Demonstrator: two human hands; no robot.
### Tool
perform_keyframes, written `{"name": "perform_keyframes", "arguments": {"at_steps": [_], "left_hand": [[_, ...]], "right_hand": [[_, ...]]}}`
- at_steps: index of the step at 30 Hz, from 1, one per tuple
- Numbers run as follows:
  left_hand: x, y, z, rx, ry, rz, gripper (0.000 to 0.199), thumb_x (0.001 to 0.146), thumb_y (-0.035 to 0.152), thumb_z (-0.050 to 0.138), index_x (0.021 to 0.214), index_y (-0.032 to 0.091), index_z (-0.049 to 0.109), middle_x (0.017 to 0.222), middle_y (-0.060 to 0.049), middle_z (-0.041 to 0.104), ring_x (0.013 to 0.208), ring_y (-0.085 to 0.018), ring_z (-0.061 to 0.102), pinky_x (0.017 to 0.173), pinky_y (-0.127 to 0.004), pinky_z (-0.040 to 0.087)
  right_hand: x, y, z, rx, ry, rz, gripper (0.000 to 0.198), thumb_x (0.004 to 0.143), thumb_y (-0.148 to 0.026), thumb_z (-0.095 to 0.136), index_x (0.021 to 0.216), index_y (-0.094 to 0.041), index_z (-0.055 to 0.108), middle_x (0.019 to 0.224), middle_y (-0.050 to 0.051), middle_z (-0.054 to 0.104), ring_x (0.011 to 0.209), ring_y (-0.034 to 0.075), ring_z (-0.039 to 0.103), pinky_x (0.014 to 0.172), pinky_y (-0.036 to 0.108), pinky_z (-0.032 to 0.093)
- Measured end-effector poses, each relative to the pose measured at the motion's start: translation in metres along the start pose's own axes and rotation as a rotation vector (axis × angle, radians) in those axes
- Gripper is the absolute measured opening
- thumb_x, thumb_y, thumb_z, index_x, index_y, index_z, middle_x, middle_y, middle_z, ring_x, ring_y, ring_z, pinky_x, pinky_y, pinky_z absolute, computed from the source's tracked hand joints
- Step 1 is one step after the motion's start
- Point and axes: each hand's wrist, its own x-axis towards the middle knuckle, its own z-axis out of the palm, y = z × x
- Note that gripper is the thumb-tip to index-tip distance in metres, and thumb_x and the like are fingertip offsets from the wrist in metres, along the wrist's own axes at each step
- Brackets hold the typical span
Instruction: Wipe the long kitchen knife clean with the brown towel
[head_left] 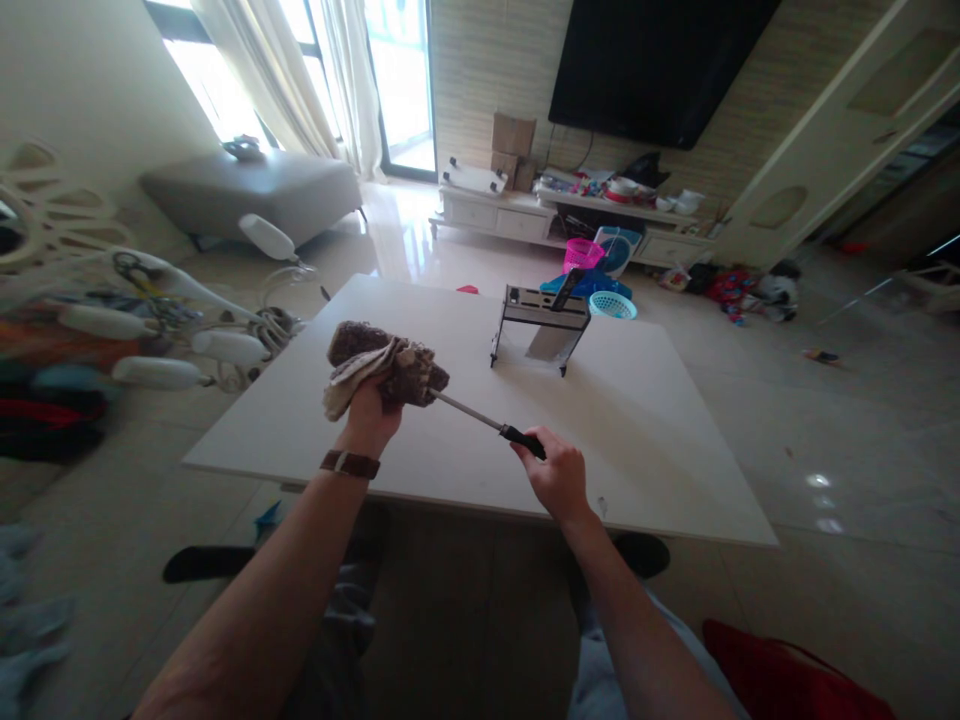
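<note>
A bunched brown, fuzzy cloth [405, 372] with a beige side is gripped in my left hand [369, 412], above the left part of the white table. My right hand [556, 468] is closed around the black handle of a slim metal rod that looks like a sharpening steel [472, 411]. Its shaft points up and left, and its far end goes out of sight at the cloth. Beyond my hands, a knife block [546, 310] with clear sides and a slotted top stands upright on the table. One black handle sticks out of it, and a broad blade shows inside.
The white table [645, 430] spans the space before me. Behind it are a pink basket [583, 253], a light-blue basket [613, 304] and a low cabinet [499, 215]. A lamp with several white shades [229, 346] stands close to the table's left edge.
</note>
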Motion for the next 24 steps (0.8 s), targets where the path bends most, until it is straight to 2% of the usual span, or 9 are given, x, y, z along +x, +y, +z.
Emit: {"name": "perform_keyframes", "arguments": {"at_steps": [3, 7, 10, 12, 15, 19, 24], "left_hand": [[-0.001, 0.007, 0.000, -0.055, -0.035, 0.030, 0.022, 0.074, 0.012, 0.063, 0.092, 0.021, 0.072, 0.102, -0.004, 0.076, 0.108, -0.023, 0.068, 0.098, -0.038, 0.055], [-0.009, 0.008, 0.003, -0.085, -0.089, -0.058, 0.011, 0.074, 0.014, 0.064, 0.082, 0.019, 0.070, 0.096, -0.003, 0.076, 0.099, -0.019, 0.069, 0.091, -0.034, 0.057], [-0.022, -0.006, 0.009, -0.048, -0.110, -0.136, 0.006, 0.072, 0.013, 0.066, 0.075, 0.017, 0.070, 0.085, -0.002, 0.075, 0.084, -0.016, 0.069, 0.084, -0.030, 0.058], [-0.032, -0.022, 0.014, 0.014, -0.169, -0.212, 0.007, 0.070, 0.013, 0.071, 0.076, 0.017, 0.072, 0.086, -0.002, 0.075, 0.082, -0.016, 0.069, 0.083, -0.029, 0.057], [-0.045, -0.046, 0.020, 0.105, -0.260, -0.284, 0.018, 0.070, 0.019, 0.079, 0.088, 0.019, 0.076, 0.099, -0.005, 0.076, 0.100, -0.023, 0.069, 0.092, -0.035, 0.055], [-0.046, -0.065, 0.023, 0.171, -0.228, -0.206, 0.026, 0.070, 0.021, 0.083, 0.095, 0.021, 0.076, 0.115, -0.007, 0.074, 0.125, -0.032, 0.058, 0.103, -0.040, 0.050], [-0.040, -0.064, 0.022, 0.116, -0.204, -0.135, 0.021, 0.072, 0.021, 0.082, 0.091, 0.021, 0.074, 0.118, -0.008, 0.073, 0.125, -0.030, 0.058, 0.107, -0.040, 0.047]], "right_hand": [[-0.001, 0.007, -0.004, 0.054, 0.059, 0.059, 0.022, 0.091, -0.044, 0.065, 0.090, -0.022, 0.069, 0.081, 0.004, 0.072, 0.073, 0.019, 0.064, 0.066, 0.027, 0.038], [0.000, 0.010, -0.006, 0.160, 0.127, 0.176, 0.030, 0.090, -0.050, 0.065, 0.089, -0.020, 0.068, 0.077, 0.003, 0.070, 0.068, 0.019, 0.061, 0.064, 0.027, 0.038], [0.001, 0.006, -0.002, 0.220, 0.137, 0.219, 0.033, 0.090, -0.052, 0.063, 0.090, -0.019, 0.068, 0.076, 0.003, 0.069, 0.067, 0.018, 0.059, 0.063, 0.026, 0.038], [0.002, 0.002, 0.001, 0.242, 0.128, 0.226, 0.034, 0.090, -0.052, 0.062, 0.090, -0.019, 0.068, 0.075, 0.002, 0.068, 0.065, 0.017, 0.058, 0.062, 0.026, 0.038], [0.001, -0.004, 0.006, 0.255, 0.091, 0.224, 0.032, 0.089, -0.051, 0.063, 0.089, -0.019, 0.068, 0.073, 0.002, 0.068, 0.064, 0.017, 0.057, 0.062, 0.026, 0.037], [0.000, -0.007, 0.009, 0.282, 0.052, 0.193, 0.029, 0.090, -0.048, 0.063, 0.089, -0.020, 0.068, 0.074, 0.001, 0.067, 0.067, 0.017, 0.058, 0.063, 0.026, 0.038], [0.000, -0.007, 0.005, 0.242, 0.045, 0.135, 0.027, 0.092, -0.047, 0.061, 0.088, -0.021, 0.067, 0.074, 0.001, 0.066, 0.067, 0.016, 0.057, 0.063, 0.026, 0.038]]}}
